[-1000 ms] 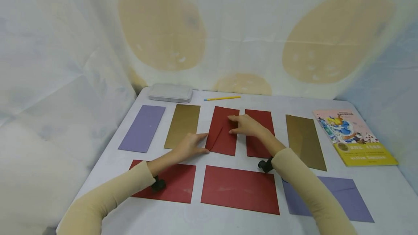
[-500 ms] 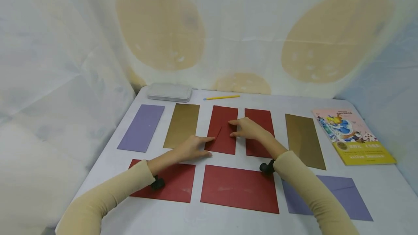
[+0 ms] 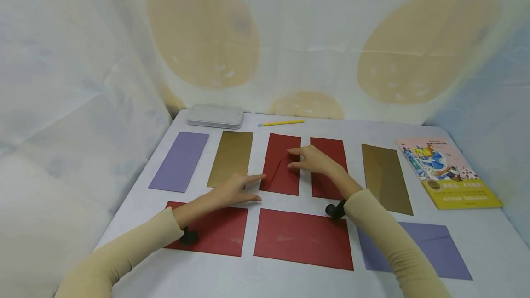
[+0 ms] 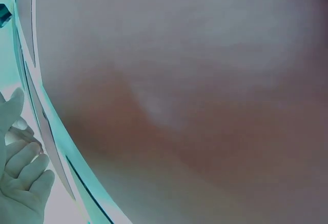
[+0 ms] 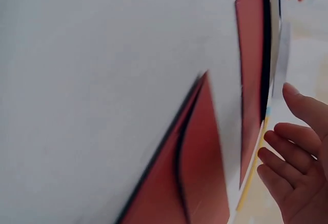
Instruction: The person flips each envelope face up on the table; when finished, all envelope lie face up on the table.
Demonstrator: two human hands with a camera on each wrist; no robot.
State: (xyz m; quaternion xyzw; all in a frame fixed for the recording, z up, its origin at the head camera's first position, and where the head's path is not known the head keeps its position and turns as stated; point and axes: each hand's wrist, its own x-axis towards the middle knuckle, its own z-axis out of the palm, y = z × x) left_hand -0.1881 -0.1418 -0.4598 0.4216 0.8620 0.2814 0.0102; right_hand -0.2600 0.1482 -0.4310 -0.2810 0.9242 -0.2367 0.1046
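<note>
White table | left hand flat, grip open | right hand fingertips on red envelope, grip open

A broad, blurred surface is filling almost the whole left wrist view — grey above, shading to reddish-brown lower down, too close to identify. The left hand is showing at the bottom-left corner, tinted pale green, its fingers lying loosely bent and holding nothing. Thin edges of flat sheets are running in a curve along the left side — colours cannot be told. A small dark object is sitting at the upper-left edge, unclear.
</note>
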